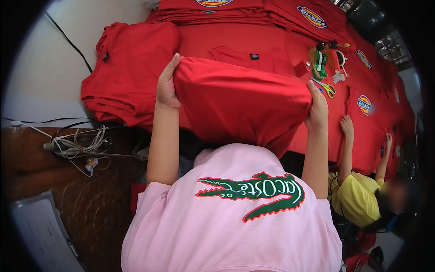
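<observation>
A red T-shirt (244, 97) is stretched between my two hands above the near edge of the table, its lower part hanging down toward my lap. My left hand (168, 86) grips its left upper corner, thumb pointing up. At the opposite corner, my right hand (318, 106) pinches the cloth with the thumb on top. Just beyond lies another red shirt (253, 57) with a small dark neck label, partly covered by the held one. Scissors (329, 89) with yellow-green handles rest close to my right hand.
A pile of red shirts (131, 68) sits on the left, more stacks (312, 18) at the back. Beside the scissors stand a green tape dispenser (320, 65) and a tape roll (340, 58). Coiled cables (84, 143) lie left. A co-worker in yellow (358, 199) handles red shirts at right.
</observation>
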The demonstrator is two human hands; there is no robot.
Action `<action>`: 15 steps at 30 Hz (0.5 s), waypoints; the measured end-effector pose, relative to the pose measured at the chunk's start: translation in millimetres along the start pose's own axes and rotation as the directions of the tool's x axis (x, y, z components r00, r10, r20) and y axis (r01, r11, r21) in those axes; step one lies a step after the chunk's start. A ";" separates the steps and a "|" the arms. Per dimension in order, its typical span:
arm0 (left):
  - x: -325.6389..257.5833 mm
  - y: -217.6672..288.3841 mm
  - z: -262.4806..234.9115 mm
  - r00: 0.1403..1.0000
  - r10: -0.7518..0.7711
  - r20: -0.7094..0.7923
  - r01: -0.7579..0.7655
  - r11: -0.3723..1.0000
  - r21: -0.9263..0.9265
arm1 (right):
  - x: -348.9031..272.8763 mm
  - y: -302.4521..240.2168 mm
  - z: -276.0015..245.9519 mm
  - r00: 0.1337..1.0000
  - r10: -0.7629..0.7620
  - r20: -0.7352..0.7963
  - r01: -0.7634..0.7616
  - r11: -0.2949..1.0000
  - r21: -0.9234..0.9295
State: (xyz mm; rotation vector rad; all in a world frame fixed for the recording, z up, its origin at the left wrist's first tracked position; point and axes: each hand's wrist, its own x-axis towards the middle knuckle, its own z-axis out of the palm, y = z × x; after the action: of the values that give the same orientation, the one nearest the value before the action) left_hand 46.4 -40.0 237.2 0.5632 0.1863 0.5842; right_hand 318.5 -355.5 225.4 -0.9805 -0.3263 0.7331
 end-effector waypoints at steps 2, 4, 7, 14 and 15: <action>-1.9 -0.3 1.7 1.000 -0.002 -0.020 0.001 1.000 -0.026 | -5.1 -3.2 11.4 0.999 0.014 -0.034 -0.014 1.000 -0.004; -1.8 0.1 1.6 1.000 -0.013 -0.006 0.012 0.999 -0.039 | -7.4 -3.9 14.0 0.999 0.020 -0.051 -0.021 1.000 -0.018; 1.5 4.2 -2.8 1.000 -0.015 0.023 0.016 0.997 -0.070 | -8.5 -4.0 6.1 0.998 0.025 -0.054 -0.027 0.999 -0.042; 25.3 -2.8 -3.0 0.997 0.021 0.080 -0.028 0.996 0.079 | -14.8 -7.8 -9.2 0.997 -0.026 -0.079 0.009 0.979 -0.204; 34.7 -3.4 0.7 0.993 0.054 0.109 -0.071 0.986 0.152 | -15.7 -5.8 -15.0 0.997 -0.038 -0.074 0.018 0.968 -0.250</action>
State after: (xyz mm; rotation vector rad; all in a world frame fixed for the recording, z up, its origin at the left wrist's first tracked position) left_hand 76.8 -22.9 235.5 0.7513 0.1164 0.6030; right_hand 318.0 -377.9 223.4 -1.2374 -0.3691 0.6355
